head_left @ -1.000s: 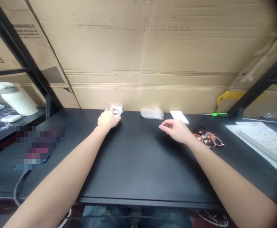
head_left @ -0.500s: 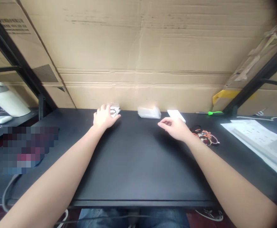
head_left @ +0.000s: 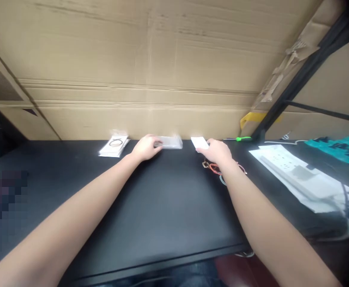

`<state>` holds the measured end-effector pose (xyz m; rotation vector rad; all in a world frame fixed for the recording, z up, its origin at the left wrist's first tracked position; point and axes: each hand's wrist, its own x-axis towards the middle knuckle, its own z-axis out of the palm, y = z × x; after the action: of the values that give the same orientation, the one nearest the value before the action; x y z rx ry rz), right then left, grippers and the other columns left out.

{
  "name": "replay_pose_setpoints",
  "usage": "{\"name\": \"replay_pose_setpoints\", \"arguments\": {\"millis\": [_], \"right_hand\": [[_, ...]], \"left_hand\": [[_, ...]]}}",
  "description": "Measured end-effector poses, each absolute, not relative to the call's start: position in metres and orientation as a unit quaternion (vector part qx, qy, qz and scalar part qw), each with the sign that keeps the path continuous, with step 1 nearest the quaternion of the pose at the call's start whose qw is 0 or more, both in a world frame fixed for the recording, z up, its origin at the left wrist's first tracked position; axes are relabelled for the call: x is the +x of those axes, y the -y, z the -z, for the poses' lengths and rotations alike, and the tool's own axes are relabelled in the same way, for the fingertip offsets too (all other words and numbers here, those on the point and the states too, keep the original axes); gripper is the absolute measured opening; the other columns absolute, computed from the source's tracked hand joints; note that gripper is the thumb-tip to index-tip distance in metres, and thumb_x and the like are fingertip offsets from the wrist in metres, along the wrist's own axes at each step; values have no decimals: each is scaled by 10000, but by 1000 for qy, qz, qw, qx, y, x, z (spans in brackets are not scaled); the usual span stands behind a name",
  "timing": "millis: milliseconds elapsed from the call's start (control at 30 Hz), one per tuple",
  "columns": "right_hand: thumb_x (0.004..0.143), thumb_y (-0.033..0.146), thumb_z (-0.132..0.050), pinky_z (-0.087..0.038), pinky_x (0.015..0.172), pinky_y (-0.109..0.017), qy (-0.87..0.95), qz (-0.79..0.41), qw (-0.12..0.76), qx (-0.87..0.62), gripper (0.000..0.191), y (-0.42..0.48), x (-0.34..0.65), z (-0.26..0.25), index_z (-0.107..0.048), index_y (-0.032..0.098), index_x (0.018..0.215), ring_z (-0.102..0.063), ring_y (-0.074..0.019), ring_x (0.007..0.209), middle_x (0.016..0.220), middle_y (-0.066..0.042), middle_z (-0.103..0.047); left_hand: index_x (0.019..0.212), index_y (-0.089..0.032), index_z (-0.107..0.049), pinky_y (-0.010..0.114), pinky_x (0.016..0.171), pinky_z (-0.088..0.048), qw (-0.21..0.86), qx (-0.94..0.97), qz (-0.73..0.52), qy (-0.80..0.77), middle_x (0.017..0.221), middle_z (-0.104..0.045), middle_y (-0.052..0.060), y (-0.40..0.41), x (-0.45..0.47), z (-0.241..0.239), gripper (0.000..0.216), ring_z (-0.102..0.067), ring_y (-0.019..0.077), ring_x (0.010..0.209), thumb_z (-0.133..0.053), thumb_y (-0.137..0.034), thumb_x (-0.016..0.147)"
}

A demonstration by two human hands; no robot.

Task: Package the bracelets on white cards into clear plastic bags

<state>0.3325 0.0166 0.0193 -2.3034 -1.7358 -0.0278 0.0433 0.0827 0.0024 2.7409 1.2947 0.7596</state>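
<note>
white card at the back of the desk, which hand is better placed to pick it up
Right, most likely: the right hand has its fingers at the white card, while the left hand is at the clear plastic pack, which lies between that hand and the card.

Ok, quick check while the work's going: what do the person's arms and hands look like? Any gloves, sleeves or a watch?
The left arm and right arm are bare, with no sleeves in view. The left hand and right hand are ungloved, and no watch, band or cable shows on either.
</note>
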Motion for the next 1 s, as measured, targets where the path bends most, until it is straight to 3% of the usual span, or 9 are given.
{"name": "replay_pose_setpoints", "arguments": {"millis": [200, 400, 633, 833, 1000], "right_hand": [[705, 633, -550, -451, 702, -374, 576, -3, 96, -812, 598, -21, 331, -14, -583, 161, 1072, -618, -327, 910, 997, -161, -658], [699, 638, -550, -454, 726, -397, 572, 9, 86, -816, 613, -24, 329, -12, -570, 159, 1080, -611, -339, 927, 993, -164, -652], [741, 619, -509, -447, 733, -416, 567, 14, 109, -817, 586, -23, 333, -12, -559, 182, 1128, -600, -350, 939, 989, -157, -651], [749, 620, -516, -447, 742, -406, 554, 18, 164, -816, 577, -17, 334, -20, -558, 193, 1135, -603, -336, 934, 998, -158, -651], [756, 612, -522, -438, 783, -415, 553, 59, 237, -797, 616, -4, 330, -33, -506, 186, 1200, -602, -337, 945, 986, -151, -663]], "left_hand": [[914, -222, -711, 351, 814, -458, -15, 877, -226, -423, 897, -692, 75, -87, 47, -5, 280, -611, 255, 896, -477, -367, 856], [944, -209, -689, 357, 801, -450, -45, 893, -221, -391, 929, -685, 75, -89, 50, -3, 285, -606, 259, 889, -514, -408, 840], [913, -216, -697, 339, 773, -450, -56, 879, -243, -406, 901, -687, 63, -90, 51, 1, 251, -603, 241, 875, -478, -332, 872], [888, -188, -685, 374, 795, -420, -127, 856, -319, -387, 933, -683, 78, -92, 54, 0, 252, -579, 250, 913, -450, -276, 906], [921, -204, -661, 406, 836, -378, -192, 796, -437, -372, 983, -663, 77, -86, 48, -29, 230, -545, 251, 965, -438, -263, 921]]}}
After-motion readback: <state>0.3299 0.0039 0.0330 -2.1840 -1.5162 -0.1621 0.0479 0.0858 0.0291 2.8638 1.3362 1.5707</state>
